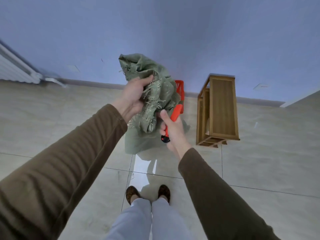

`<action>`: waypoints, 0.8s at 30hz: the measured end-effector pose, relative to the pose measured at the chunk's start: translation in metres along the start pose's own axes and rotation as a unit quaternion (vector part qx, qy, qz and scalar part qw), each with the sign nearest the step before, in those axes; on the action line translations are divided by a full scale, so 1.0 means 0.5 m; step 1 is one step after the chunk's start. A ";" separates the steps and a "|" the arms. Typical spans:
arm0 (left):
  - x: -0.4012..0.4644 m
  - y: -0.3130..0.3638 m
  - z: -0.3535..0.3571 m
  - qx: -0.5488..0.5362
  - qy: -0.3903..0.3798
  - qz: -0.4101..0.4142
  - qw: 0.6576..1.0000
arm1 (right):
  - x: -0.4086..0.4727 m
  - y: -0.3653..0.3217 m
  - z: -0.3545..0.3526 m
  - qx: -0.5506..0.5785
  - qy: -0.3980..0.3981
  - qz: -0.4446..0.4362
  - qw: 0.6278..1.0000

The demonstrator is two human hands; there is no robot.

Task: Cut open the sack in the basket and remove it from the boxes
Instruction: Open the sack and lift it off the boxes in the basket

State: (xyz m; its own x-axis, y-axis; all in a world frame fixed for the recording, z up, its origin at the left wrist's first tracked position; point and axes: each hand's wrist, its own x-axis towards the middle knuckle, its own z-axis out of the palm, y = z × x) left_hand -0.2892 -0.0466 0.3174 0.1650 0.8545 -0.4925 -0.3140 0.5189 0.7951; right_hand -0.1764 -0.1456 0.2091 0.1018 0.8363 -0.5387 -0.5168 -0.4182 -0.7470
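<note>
Radiator [13,70] ribs show at the far left against the blue wall [155,23]. Toward the middle, the left hand [133,97], in a brown sleeve [60,161], clutches a bunched green sack [152,87] with frayed, cut edges, lifted up in front of the wall. Just right of it, the right hand [171,129] is clenched around an orange-handled cutter [174,116], touching the sack's lower folds. More green sacking lies on the tiled floor [259,161] below, and an orange basket [180,90] peeks out behind the raised sack. Farther right stands a wooden stool [220,110] near the wall. Two feet [147,193] stand at the bottom.
</note>
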 end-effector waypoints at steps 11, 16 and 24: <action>-0.083 0.132 0.004 0.259 0.006 0.231 0.938 | 0.030 -0.297 0.143 -0.006 0.024 -0.066 0.998; -0.065 0.039 -0.122 0.375 0.110 0.153 0.908 | 0.041 -0.411 0.209 -0.024 -0.026 -0.060 0.998; 0.094 0.078 -0.031 0.386 -0.025 0.141 0.911 | 0.043 -0.532 0.334 -0.138 -0.196 0.074 0.968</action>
State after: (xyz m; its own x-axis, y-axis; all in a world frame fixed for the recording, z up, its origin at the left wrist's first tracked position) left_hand -0.3080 0.0132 0.3198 0.2281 0.9465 -0.2285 0.3980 0.1236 0.9090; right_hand -0.1787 0.0429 0.4611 -0.3148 0.8082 -0.4978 -0.2495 -0.5764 -0.7781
